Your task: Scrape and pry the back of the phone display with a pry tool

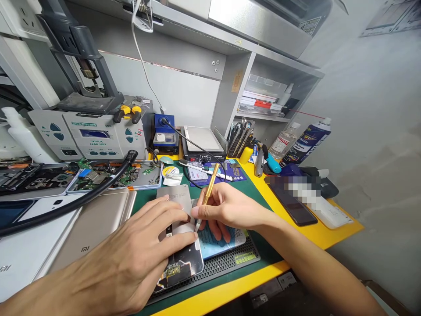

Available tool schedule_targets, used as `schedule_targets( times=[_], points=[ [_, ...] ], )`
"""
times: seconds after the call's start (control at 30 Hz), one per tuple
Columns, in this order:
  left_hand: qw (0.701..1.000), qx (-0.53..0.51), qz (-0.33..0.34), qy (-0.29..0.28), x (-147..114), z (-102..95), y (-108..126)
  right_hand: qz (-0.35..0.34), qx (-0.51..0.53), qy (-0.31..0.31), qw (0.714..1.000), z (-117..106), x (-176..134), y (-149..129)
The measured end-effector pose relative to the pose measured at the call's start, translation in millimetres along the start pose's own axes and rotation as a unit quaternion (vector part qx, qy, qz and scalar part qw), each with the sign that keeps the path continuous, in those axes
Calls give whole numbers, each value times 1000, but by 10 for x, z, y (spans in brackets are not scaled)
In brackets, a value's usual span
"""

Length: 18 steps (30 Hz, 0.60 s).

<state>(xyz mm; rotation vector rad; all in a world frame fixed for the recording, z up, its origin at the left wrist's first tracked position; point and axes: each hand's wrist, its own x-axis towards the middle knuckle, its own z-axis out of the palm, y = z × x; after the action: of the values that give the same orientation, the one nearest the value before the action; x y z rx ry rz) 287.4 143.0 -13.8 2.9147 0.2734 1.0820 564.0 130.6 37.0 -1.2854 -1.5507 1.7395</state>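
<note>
A phone display panel [179,191], metal-backed with a black lower end and a thin flex strip, lies on the black honeycomb mat [213,267]. My left hand [141,245] rests flat across it, fingers stretched out and apart. In my right hand [219,206] a gold-handled craft knife [210,186] is held pen-like. Its pale tip points down at the panel's right edge, beside my left fingertips; whether it touches cannot be made out. Under my right fingers, a blue-faced phone-sized slab [210,248] lies partly hidden beside the panel.
Opened devices with circuit boards [148,173] and gold-backed phones [95,219] lie left, crossed by a black hose [95,199]. A hot-air station [92,131] stands behind. Back right are a tweezers rack [241,136], a clear bottle [284,140] and a spray can [307,142].
</note>
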Motion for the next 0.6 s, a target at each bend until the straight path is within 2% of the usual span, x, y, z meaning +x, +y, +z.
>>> schedule_targets(
  times=[0.23,0.4,0.6],
  points=[
    [1000,-21,-10,-9,-87,21,-53,-1,12,3,1000,-12,11,24],
    [999,-23,0,-48,-123,-4,-110,5,4,3,1000,-8,3,13],
    [999,-25,-22,0,-73,19,-22,-1,10,5,1000,6,-8,-14]
  ],
)
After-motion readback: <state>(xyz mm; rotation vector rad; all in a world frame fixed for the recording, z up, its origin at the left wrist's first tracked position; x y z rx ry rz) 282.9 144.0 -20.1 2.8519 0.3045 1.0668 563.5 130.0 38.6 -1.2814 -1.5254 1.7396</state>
